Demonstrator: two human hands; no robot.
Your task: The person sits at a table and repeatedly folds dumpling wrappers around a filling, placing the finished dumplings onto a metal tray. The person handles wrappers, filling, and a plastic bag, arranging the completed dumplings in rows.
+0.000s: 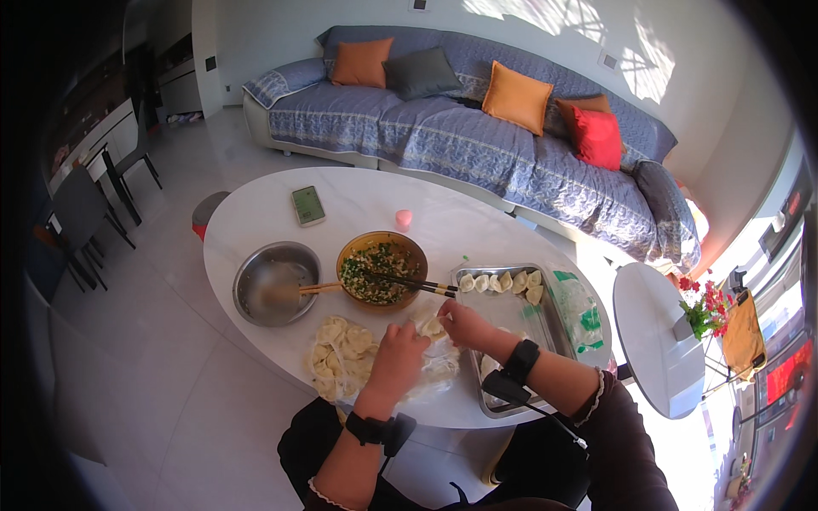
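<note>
My left hand point(401, 358) and my right hand point(463, 324) are close together over a clear plastic bag point(441, 370), with a pale dough wrapper point(432, 324) between their fingers. Whether each hand grips the wrapper or the bag cannot be told. To the left lies a pile of dough wrappers point(339, 358) in clear plastic. Behind the hands stands a brown bowl point(346, 246) of chopped green filling, with dark chopsticks point(422, 283) resting in it. Right of it, a metal tray point(556, 319) holds a row of folded dumplings point(494, 283) at its far end; more lie partly hidden under my right arm.
A steel basin point(246, 306) with cloudy liquid and light wooden chopsticks point(321, 288) stands at the left. A green-screened device point(308, 205) and a small pink object point(403, 218) lie farther back. Plastic packaging point(577, 310) lies right of the tray. A sofa point(447, 140) stands beyond the white table point(358, 185).
</note>
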